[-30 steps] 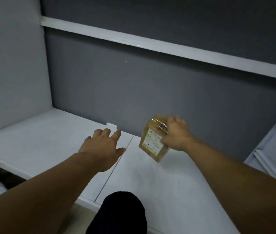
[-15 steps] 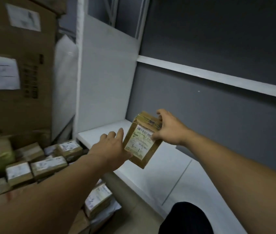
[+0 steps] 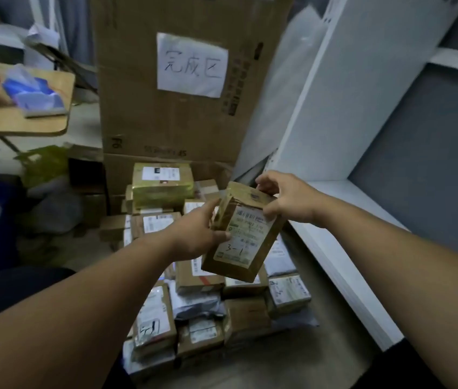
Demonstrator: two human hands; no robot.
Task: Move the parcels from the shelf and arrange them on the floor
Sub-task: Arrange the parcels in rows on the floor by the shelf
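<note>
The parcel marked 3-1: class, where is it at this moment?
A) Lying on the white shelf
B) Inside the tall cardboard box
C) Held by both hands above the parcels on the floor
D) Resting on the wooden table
C: the left hand grips its side and the right hand pinches its top, so the parcel marked 3-1 hangs in the air over the stacked parcels.
</note>
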